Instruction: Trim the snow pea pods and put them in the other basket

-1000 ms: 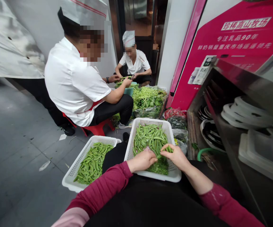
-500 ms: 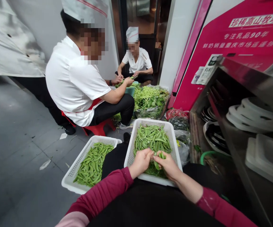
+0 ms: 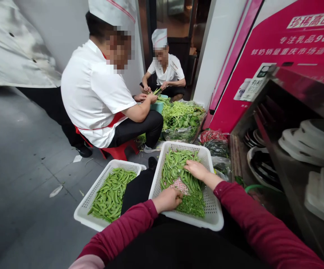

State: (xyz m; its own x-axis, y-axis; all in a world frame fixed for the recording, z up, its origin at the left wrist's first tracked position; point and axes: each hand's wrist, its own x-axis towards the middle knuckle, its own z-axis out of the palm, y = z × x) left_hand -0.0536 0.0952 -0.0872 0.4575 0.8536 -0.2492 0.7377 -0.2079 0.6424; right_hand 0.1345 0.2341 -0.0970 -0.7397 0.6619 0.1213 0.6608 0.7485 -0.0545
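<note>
A white perforated basket (image 3: 216, 213) rests before me, with green pea pods (image 3: 175, 164) in its far part and small green trimmings (image 3: 192, 204) at the near end. Between them a patch of red-and-white bottom shows. My left hand (image 3: 169, 199) is closed over the near left of the basket beside the trimmings; what its curled fingers hold, if anything, is hidden. My right hand (image 3: 197, 170) reaches over the right side, its fingertips down among the pods; whether it grips one cannot be made out.
Left of my knee is a second white basket (image 3: 80, 211) of pods (image 3: 113, 194). Two people in white (image 3: 94, 89) (image 3: 167, 71) handle greens ahead, by a leafy heap (image 3: 182, 119). Another person stands at the left. A metal shelf (image 3: 287, 160) with plates is at the right.
My hands were together over the basket with pods; now they are apart. My right hand has moved forward onto the pods, my left slightly nearer me. The view has shifted a little right to left.
</note>
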